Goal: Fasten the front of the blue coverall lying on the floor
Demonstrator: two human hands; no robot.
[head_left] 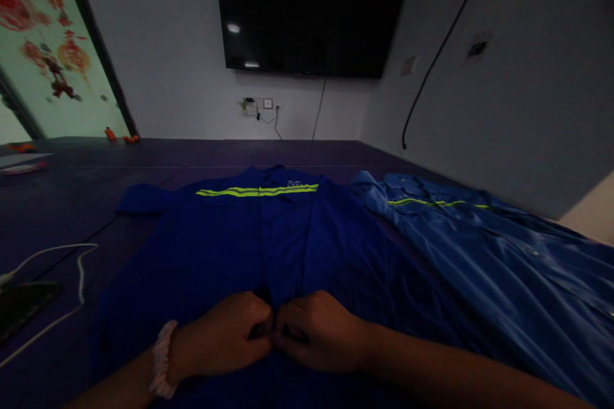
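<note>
A dark blue work jacket (215, 243) with a yellow-green reflective stripe across its chest lies spread on the purple surface, collar at the far end. My left hand (225, 332), with a pink scrunchie (164, 358) round its wrist, is closed in a pinch at the jacket's front opening. Knuckle to knuckle with it, my right hand (321, 332) pinches at the same front edge. The fingertips meet over the placket; whatever small part sits between them, a button or the cloth edge, is hidden.
To the right lies a lighter blue work garment (460, 236) with a similar stripe. A phone (29, 307) and a white cable (80, 275) lie at the left. Beyond the purple surface (201, 153), a wall carries a black television (311, 6) and sockets (261, 104).
</note>
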